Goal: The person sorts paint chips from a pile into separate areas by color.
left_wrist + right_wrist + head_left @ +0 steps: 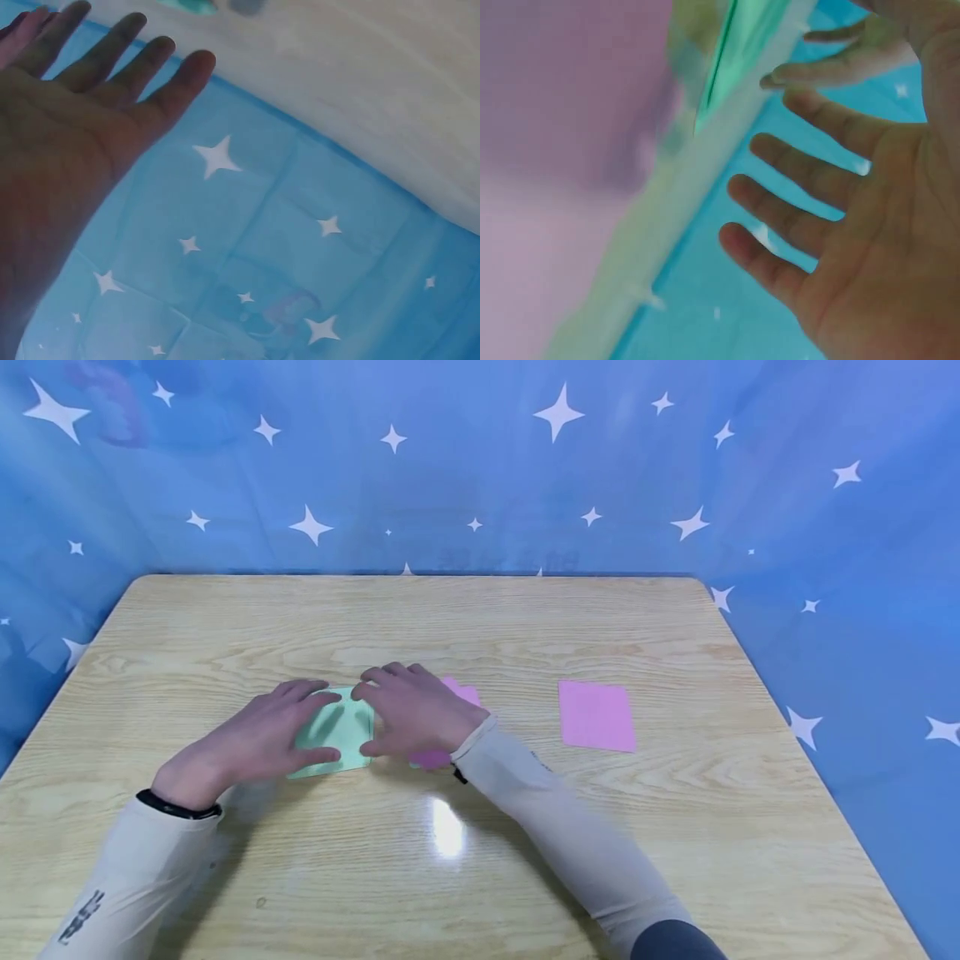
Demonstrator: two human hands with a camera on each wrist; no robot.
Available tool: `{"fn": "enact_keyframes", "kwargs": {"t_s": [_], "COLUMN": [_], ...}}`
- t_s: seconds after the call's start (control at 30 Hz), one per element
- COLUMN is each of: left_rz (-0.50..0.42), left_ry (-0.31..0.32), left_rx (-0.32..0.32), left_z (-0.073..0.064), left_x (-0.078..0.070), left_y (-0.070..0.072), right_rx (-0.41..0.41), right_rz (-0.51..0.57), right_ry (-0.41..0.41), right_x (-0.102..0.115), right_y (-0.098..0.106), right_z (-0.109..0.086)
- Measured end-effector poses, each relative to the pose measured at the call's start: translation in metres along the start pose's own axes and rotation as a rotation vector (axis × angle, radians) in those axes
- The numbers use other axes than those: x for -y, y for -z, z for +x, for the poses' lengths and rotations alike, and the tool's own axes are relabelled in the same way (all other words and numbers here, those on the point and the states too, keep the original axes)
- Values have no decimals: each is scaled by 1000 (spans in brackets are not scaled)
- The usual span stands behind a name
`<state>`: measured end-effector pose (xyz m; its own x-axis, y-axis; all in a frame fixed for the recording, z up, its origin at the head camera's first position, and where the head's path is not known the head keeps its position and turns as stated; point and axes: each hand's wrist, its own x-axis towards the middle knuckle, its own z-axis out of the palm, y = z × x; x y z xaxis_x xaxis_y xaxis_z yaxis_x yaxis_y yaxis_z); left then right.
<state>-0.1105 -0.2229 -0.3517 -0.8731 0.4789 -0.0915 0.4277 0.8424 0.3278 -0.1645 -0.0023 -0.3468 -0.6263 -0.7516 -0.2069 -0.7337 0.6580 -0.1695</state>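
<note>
Green sheet [348,739], thin, squarish: on worktop [450,627], left of centre, between hands. Left hand [258,739], right hand [418,712]: fingers spread, each grip loose, nothing held; contact with sheet unclear. Uneven-edged pink sheet [467,692]: partly hidden by right hand. Pink square [597,717]: flat, plain, straight-edged, well right. Worktop: pale wood grain, glossy, rounded far corners.

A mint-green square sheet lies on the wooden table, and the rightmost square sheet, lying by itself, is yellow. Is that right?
Not quite: the rightmost square sheet is pink, as the head view shows. It does lie by itself, and the mint-green square sheet is on the wooden table.
</note>
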Motion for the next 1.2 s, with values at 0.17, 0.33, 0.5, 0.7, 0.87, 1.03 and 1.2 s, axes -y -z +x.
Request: {"fn": "enact_keyframes", "kwargs": {"t_s": [0.17,0.33,0.5,0.7,0.87,1.03,1.2], "left_rz": [-33,-18,8,6,18,44,56], "left_ry": [-10,-16,-28,-30,-19,8,45], "left_rx": [-44,-85,-119,-118,-95,-17,116], "left_z": [14,34,54,67,67,67,69], "left_x": [-17,-40,-63,-80,-82,-79,-76], "left_y": [10,20,28,30,25,18,0], "right_rx": [-97,-194,-279,-316,-303,-254,-122], "right_rz": [46,66,52,49,60,53,56], "right_ry": [-41,-69,-96,-99,-94,-102,-99], "right_x": [-36,-68,-85,-91,-92,-91,-86], "right_y": [14,28,41,46,43,39,28], "right_z": [-29,-58,-78,-92,-95,-91,-81]}}
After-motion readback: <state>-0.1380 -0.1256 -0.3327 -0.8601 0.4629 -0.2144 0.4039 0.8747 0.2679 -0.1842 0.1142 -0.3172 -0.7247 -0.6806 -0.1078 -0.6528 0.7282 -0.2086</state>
